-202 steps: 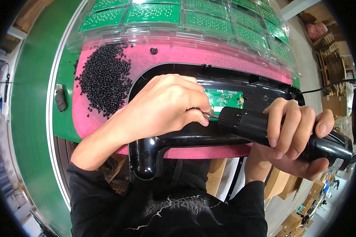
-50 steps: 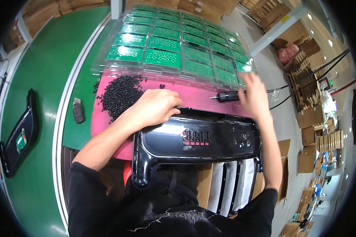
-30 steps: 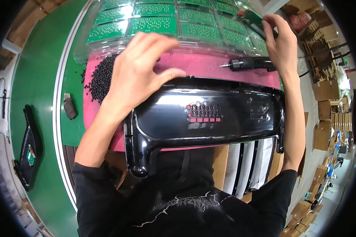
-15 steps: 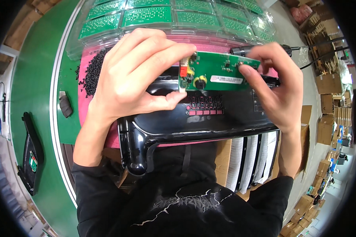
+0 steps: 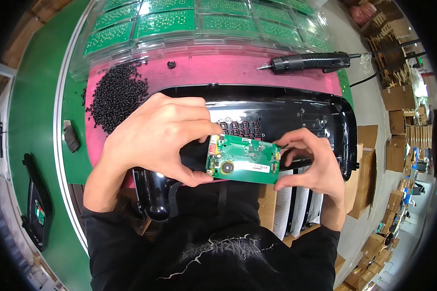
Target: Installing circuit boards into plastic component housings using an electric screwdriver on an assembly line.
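Observation:
Between my two hands is a green circuit board [image 5: 243, 157], with a round dark part, a white label and connectors along its left end. My left hand [image 5: 162, 138] pinches that left end between thumb and fingers. On the opposite end my right hand [image 5: 308, 162] grips the short edge with thumb and fingertips. The board is held over the near part of a glossy black plastic housing [image 5: 281, 104], which lies on a pink mat [image 5: 204, 65]. Digit-shaped cutouts show in the housing behind the board. Its rounded black leg [image 5: 158, 196] sticks out at the lower left.
A heap of small black screws [image 5: 114, 97] lies on the mat's left side. A black electric screwdriver [image 5: 310, 63] rests at the back right. Clear trays of green boards [image 5: 165, 22] stand behind. Further left are a dark roll [image 5: 71, 138] and another black shell [image 5: 36, 203].
Both hands have brought the circuit board down toward me, off the housing's far part. My right hand now grips the board's right end, and the screwdriver has come into fuller view.

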`<state>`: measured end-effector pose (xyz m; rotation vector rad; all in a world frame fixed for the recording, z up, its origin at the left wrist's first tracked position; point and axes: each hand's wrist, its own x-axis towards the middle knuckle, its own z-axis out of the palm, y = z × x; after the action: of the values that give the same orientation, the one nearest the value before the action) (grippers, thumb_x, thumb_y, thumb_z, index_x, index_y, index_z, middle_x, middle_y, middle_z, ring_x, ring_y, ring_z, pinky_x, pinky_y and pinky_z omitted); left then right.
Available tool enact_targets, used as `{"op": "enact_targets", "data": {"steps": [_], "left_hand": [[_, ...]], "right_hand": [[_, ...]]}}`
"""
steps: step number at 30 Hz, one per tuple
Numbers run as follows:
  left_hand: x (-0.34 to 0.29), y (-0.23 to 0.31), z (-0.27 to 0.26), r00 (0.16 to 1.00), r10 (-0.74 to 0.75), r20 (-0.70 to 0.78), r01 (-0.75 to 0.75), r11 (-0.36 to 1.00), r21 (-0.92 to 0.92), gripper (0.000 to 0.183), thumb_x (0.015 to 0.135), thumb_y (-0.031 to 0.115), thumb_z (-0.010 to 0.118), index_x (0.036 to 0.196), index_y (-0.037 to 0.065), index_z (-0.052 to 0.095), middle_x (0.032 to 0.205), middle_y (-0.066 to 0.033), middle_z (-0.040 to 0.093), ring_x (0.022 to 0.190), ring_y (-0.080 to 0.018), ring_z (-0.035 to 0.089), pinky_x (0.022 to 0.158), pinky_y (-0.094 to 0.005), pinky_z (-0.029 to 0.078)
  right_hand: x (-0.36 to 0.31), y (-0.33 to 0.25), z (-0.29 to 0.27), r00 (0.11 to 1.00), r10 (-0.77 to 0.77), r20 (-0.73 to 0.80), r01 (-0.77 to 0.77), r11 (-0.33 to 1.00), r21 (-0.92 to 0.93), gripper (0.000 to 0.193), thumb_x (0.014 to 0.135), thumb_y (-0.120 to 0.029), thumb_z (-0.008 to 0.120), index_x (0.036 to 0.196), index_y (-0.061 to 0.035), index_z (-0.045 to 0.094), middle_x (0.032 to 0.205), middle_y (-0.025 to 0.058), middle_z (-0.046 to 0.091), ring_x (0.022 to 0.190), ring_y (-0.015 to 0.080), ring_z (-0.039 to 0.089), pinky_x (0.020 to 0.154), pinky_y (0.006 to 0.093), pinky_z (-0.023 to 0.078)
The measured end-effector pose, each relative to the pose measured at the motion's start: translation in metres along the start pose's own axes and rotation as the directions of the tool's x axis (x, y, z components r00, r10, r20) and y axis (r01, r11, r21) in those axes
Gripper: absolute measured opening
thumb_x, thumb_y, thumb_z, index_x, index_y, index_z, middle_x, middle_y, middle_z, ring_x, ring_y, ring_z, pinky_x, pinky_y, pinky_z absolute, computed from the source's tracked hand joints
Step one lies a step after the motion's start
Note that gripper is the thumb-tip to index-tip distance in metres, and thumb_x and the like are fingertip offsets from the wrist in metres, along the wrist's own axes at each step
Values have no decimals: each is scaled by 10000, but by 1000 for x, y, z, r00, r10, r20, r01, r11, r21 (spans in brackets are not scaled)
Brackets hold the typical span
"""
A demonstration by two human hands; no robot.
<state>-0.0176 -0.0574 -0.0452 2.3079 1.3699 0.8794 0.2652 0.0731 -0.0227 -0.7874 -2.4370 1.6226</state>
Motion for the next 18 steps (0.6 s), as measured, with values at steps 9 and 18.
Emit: {"op": "enact_targets", "data": {"steps": [9, 18], "left_hand": [[-1, -6, 3, 976, -216, -3, 215, 974, 76, 533, 578, 250, 840, 1034, 26, 680, 780, -66, 614, 659, -215, 634, 556, -319, 510], [-2, -8, 7, 953, -300, 32, 287, 935, 210, 549, 612, 271, 841, 1072, 25, 669, 830, -67, 615, 694, -227, 636, 575, -349, 503]], "right_hand": [[33, 27, -3, 968, -216, -131, 199, 972, -127, 491, 636, -77, 821, 1086, 11, 646, 892, 87, 689, 804, 161, 649, 736, 273, 492], [44, 35, 5, 946, -304, -116, 260, 921, -291, 514, 641, -73, 815, 1124, -21, 648, 1191, 115, 635, 1086, 285, 610, 914, 359, 494]]}}
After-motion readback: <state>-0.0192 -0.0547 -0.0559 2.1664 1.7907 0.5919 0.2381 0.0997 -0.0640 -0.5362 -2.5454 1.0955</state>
